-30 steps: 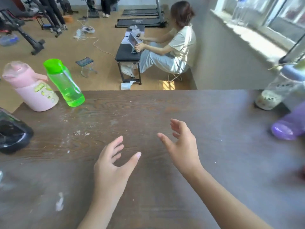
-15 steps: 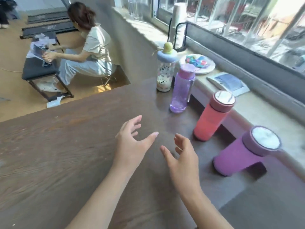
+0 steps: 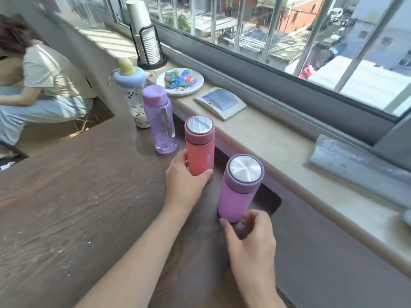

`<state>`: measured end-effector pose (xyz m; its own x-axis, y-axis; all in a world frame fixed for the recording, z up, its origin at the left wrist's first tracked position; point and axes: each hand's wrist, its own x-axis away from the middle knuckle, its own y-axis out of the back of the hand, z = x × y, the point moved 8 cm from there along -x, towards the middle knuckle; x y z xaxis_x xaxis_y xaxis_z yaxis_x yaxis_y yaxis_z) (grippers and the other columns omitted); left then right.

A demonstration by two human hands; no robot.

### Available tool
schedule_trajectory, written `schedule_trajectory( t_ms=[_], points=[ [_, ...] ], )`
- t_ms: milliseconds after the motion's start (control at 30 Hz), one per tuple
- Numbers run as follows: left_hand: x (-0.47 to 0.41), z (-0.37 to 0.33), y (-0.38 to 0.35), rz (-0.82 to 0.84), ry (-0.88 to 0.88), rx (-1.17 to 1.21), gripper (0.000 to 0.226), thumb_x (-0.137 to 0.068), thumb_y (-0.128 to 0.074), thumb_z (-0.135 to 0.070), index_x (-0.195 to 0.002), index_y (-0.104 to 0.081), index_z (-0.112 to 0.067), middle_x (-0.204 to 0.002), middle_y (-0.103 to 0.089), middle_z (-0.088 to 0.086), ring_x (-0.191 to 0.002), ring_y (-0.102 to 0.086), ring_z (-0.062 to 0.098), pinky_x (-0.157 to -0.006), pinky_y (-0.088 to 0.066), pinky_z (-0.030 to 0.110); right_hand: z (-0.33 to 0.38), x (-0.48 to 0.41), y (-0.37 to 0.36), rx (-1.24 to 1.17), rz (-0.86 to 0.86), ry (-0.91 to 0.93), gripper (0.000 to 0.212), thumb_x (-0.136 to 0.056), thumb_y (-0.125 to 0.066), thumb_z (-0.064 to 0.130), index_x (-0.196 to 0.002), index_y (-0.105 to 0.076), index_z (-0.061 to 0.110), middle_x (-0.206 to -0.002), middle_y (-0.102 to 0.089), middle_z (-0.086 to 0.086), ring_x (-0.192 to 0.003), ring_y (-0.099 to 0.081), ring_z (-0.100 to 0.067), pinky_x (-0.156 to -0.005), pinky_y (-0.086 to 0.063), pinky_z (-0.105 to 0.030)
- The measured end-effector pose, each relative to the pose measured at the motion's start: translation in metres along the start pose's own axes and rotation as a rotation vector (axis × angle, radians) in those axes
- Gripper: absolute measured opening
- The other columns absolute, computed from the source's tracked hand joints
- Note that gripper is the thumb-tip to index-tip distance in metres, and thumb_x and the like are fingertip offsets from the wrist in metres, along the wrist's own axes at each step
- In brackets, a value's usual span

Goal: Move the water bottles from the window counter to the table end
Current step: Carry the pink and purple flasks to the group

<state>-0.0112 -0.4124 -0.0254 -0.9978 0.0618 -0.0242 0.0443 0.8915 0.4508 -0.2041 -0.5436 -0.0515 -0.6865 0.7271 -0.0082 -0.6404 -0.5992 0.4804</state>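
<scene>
Four bottles stand in a row on the dark wooden table [image 3: 66, 207], along the beige window counter [image 3: 278, 147]. My left hand [image 3: 186, 181] is wrapped around the lower half of the coral flask [image 3: 200, 150] with a silver lid. My right hand [image 3: 251, 238] holds the base of the pink-purple flask [image 3: 238, 194], thumb on its left, fingers curled in front. Behind them stand a translucent lilac bottle [image 3: 160, 123] and a clear bottle with a blue ring lid [image 3: 131, 85].
On the counter are a plate of coloured sweets [image 3: 195, 85], a stack of paper cups in a black holder [image 3: 146, 41], a grey pad [image 3: 220, 103] and a folded grey sheet [image 3: 355, 165]. A person [image 3: 37, 85] sits at the left beyond the table.
My view swung right from the table end to the window side. Both hands, open before, reached forward; the left closed on the coral flask, the right on the pink-purple flask.
</scene>
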Motion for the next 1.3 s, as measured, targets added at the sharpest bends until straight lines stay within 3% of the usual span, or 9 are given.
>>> schedule_trajectory(
  t_ms=[133,267,467,633,700,867,1033,1200,1300],
  points=[
    [-0.005,0.011,-0.007,0.008,0.031,-0.064,0.059,-0.06,-0.089,-0.037,-0.115,-0.072,-0.022,-0.105,-0.081,-0.001,-0.097,-0.077,0.018,-0.093,-0.061,0.042,-0.001,-0.016,-0.005,0.047,0.068,0.053,0.064,-0.07,-0.089,0.032,-0.117,-0.045,0.032,-0.112,-0.051,0.017,-0.107,-0.055,-0.012,-0.09,-0.048,-0.028],
    [-0.007,0.011,-0.005,0.005,0.038,-0.033,0.054,-0.062,-0.095,-0.027,-0.111,-0.075,-0.021,-0.099,-0.084,-0.003,-0.09,-0.078,0.013,-0.089,-0.063,0.038,-0.007,-0.03,-0.013,0.037,0.154,0.066,0.058,-0.07,-0.084,0.033,-0.12,-0.056,0.032,-0.109,-0.062,0.017,-0.104,-0.061,-0.014,-0.085,-0.055,-0.038],
    [0.009,0.03,0.031,-0.041,0.064,-0.023,0.054,-0.057,-0.096,-0.027,-0.107,-0.076,-0.026,-0.094,-0.083,-0.01,-0.087,-0.078,0.006,-0.086,-0.064,0.035,0.002,-0.031,-0.016,0.009,0.195,0.071,0.043,-0.072,-0.085,0.034,-0.106,-0.06,0.036,-0.097,-0.069,0.017,-0.093,-0.067,-0.007,-0.078,-0.057,-0.036],
    [0.041,0.057,0.116,-0.17,0.116,-0.01,0.042,-0.059,-0.099,-0.024,-0.094,-0.075,-0.029,-0.083,-0.079,-0.019,-0.077,-0.073,-0.011,-0.069,-0.053,0.006,0.04,-0.01,-0.057,0.007,0.315,0.15,0.041,-0.072,-0.089,0.028,-0.096,-0.057,0.037,-0.098,-0.07,0.011,-0.084,-0.068,-0.003,-0.067,-0.047,-0.01],
    [0.059,0.074,0.164,-0.25,0.164,-0.004,0.039,-0.06,-0.099,-0.022,-0.089,-0.074,-0.031,-0.079,-0.078,-0.022,-0.076,-0.072,-0.013,-0.065,-0.05,0.002,0.062,0.006,-0.084,-0.003,0.378,0.188,0.04,-0.073,-0.089,0.023,-0.094,-0.057,0.035,-0.097,-0.069,0.01,-0.088,-0.066,0.004,-0.065,-0.044,-0.004],
    [0.126,0.132,0.297,-0.465,0.304,0.007,0.04,-0.061,-0.098,-0.02,-0.087,-0.072,-0.034,-0.08,-0.075,-0.039,-0.075,-0.072,-0.015,-0.072,-0.057,0.022,0.11,0.075,-0.173,0.0,0.581,0.263,0.039,-0.072,-0.087,0.032,-0.096,-0.057,0.037,-0.1,-0.068,0.014,-0.091,-0.064,0.005,-0.069,-0.045,-0.006],
    [0.208,0.191,0.414,-0.681,0.42,0.013,0.04,-0.062,-0.097,-0.017,-0.091,-0.073,-0.032,-0.083,-0.079,-0.031,-0.078,-0.075,-0.012,-0.082,-0.063,0.035,0.163,0.167,-0.265,-0.036,0.783,0.364,0.04,-0.074,-0.086,0.03,-0.097,-0.056,0.039,-0.099,-0.068,0.016,-0.093,-0.063,0.008,-0.068,-0.045,-0.006],
    [0.3,0.231,0.514,-0.888,0.485,0.025,0.042,-0.061,-0.097,-0.018,-0.09,-0.073,-0.038,-0.083,-0.08,-0.027,-0.08,-0.079,0.0,-0.077,-0.062,0.031,0.21,0.288,-0.351,-0.028,0.972,0.48,0.04,-0.074,-0.085,0.035,-0.103,-0.058,0.03,-0.1,-0.069,0.01,-0.095,-0.066,-0.007,-0.074,-0.051,-0.025],
    [0.353,0.252,0.556,-0.977,0.53,0.024,0.04,-0.061,-0.097,-0.019,-0.085,-0.073,-0.039,-0.082,-0.08,-0.026,-0.078,-0.079,0.006,-0.067,-0.063,0.031,0.232,0.36,-0.388,-0.041,1.076,0.534,0.039,-0.075,-0.084,0.032,-0.103,-0.058,0.026,-0.098,-0.069,0.008,-0.094,-0.065,-0.01,-0.074,-0.052,-0.028]
  ],
)
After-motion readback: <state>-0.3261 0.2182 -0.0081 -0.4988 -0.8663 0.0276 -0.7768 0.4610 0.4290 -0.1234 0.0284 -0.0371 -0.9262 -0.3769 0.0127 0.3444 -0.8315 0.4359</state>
